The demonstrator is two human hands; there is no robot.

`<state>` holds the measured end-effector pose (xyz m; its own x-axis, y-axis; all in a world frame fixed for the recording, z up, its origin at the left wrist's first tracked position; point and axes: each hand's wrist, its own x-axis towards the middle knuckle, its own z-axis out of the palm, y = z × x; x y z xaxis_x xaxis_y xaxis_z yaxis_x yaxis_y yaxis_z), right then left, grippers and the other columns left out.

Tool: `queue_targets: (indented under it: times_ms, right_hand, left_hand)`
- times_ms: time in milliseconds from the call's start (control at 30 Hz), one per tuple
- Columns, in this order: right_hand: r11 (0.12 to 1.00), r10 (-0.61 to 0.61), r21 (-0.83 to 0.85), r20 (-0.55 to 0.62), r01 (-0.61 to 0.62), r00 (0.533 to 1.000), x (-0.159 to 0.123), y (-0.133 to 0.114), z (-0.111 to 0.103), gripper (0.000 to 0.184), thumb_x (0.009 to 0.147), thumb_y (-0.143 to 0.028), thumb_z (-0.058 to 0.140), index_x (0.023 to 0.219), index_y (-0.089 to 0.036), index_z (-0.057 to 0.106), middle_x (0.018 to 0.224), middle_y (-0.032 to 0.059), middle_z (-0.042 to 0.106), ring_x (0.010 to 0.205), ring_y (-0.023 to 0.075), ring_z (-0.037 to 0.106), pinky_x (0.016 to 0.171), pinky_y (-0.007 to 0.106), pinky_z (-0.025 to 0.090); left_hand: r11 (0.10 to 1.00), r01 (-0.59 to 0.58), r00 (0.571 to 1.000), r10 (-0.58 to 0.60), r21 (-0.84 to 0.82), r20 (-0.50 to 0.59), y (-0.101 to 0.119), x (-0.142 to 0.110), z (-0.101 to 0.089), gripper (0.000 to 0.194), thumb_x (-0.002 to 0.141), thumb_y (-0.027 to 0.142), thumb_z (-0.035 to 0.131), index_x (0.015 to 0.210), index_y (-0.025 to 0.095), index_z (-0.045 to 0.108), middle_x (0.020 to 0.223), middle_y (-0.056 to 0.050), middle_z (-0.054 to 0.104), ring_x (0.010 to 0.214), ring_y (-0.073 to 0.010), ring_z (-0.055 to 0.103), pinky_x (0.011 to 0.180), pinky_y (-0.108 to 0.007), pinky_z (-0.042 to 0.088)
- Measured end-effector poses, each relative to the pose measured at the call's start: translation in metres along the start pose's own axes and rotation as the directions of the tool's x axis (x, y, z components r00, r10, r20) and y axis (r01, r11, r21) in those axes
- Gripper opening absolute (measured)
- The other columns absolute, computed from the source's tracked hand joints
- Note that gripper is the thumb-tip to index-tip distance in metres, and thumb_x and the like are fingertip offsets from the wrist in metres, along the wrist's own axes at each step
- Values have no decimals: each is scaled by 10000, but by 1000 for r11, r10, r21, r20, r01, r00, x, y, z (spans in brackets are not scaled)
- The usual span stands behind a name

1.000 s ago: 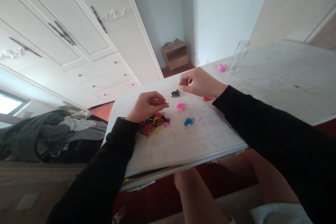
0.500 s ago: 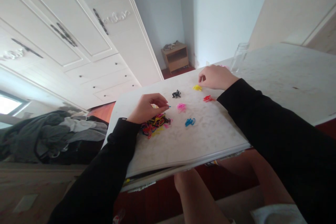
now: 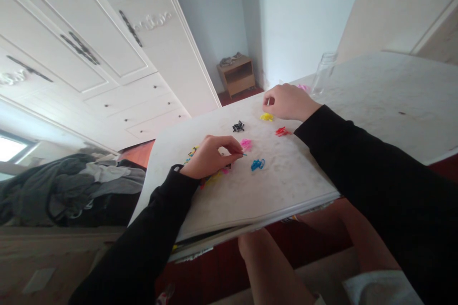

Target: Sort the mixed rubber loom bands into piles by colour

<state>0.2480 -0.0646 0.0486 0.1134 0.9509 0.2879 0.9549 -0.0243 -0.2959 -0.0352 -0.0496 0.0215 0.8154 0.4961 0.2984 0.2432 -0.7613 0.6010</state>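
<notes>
My left hand (image 3: pixel 216 155) pinches a small blue rubber band (image 3: pixel 244 155) between thumb and forefinger. It is close to the pink rubber bands (image 3: pixel 246 144) and the blue pile of rubber bands (image 3: pixel 257 165). Under its palm lies a mixed heap of coloured rubber bands (image 3: pixel 213 177), partly hidden. Just above the yellow rubber bands (image 3: pixel 266 117) is my right hand (image 3: pixel 289 101), its fingers curled together. Whether anything is between its fingertips is hidden. A red pile of rubber bands (image 3: pixel 282 131) rests below the right wrist, and a black pile (image 3: pixel 238 126) sits between the hands.
Everything lies on a pale, marked table (image 3: pixel 229 205). A clear glass jar (image 3: pixel 324 74) stands past my right hand, with a pink object (image 3: pixel 304 88) beside it, partly covered. Clothes (image 3: pixel 71 190) are heaped left of the table; a wooden nightstand (image 3: pixel 238 76) stands beyond it.
My right hand moved right from near the black pile to the yellow pile; the yellow band at its fingertips no longer shows. My left hand carried the blue band rightward, towards the blue pile.
</notes>
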Motion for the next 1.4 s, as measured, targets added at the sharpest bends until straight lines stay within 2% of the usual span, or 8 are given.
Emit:
queue_targets:
  times_ms: [200,500,633,733,800,933,1067,1400]
  right_hand:
    - [1000,-14,1,44,14,999,-1,-4,0,146,830,-263,721,892,-211,843,890,82,782,797,254,677,777,399,510]
    - [999,-52,11,73,51,996,-4,-9,0,112,827,-258,739,862,-203,831,879,92,782,787,239,664,772,382,500]
    - [999,-45,2,69,45,997,-5,-11,-1,145,846,-267,721,888,-196,840,883,99,780,822,253,677,808,394,500]
    - [998,-56,-13,82,57,995,-5,-11,-2,189,858,-278,688,916,-199,850,906,98,792,843,260,691,784,382,490]
    - [998,-63,-21,85,65,994,-5,-11,-2,208,863,-283,670,921,-196,850,911,98,800,847,262,700,749,369,478]
    - [994,-105,-14,90,107,990,-5,-10,-1,206,865,-260,648,902,-191,839,949,92,813,899,260,718,738,350,472]
    - [990,-143,-10,78,144,987,-6,-10,1,199,871,-252,643,883,-189,831,984,95,820,957,270,725,768,355,486]
    - [988,-149,-21,89,152,985,-10,-18,3,207,885,-273,650,923,-191,837,1048,118,811,1058,302,714,825,373,518]
  left_hand:
    - [995,-98,991,95,22,97,13,0,16,50,922,207,760,943,207,806,902,-19,841,816,-150,792,787,-240,621]
    - [988,-154,978,156,-24,136,19,-2,18,175,931,132,661,1012,193,804,1004,-56,844,918,-175,794,838,-279,626]
    - [985,-168,986,168,35,22,8,0,6,173,881,97,645,922,176,794,936,-58,829,852,-167,774,816,-280,600]
    - [987,-89,984,108,136,-144,-11,0,-15,114,830,120,666,801,165,767,801,-44,791,740,-157,727,746,-278,561]
    - [987,-50,981,77,149,-180,-24,-1,-29,94,814,155,678,768,158,759,740,-37,756,694,-148,679,707,-274,533]
    - [986,-10,1000,6,164,26,-34,-2,-44,126,805,188,673,757,164,788,749,-31,710,693,-138,620,692,-269,494]
    - [984,60,973,-95,165,211,-31,-3,-44,127,798,209,676,800,163,794,847,-43,718,751,-147,632,737,-282,497]
    - [979,140,947,-176,146,270,-33,-5,-44,111,781,257,727,792,150,752,824,-33,690,728,-138,607,702,-272,477]
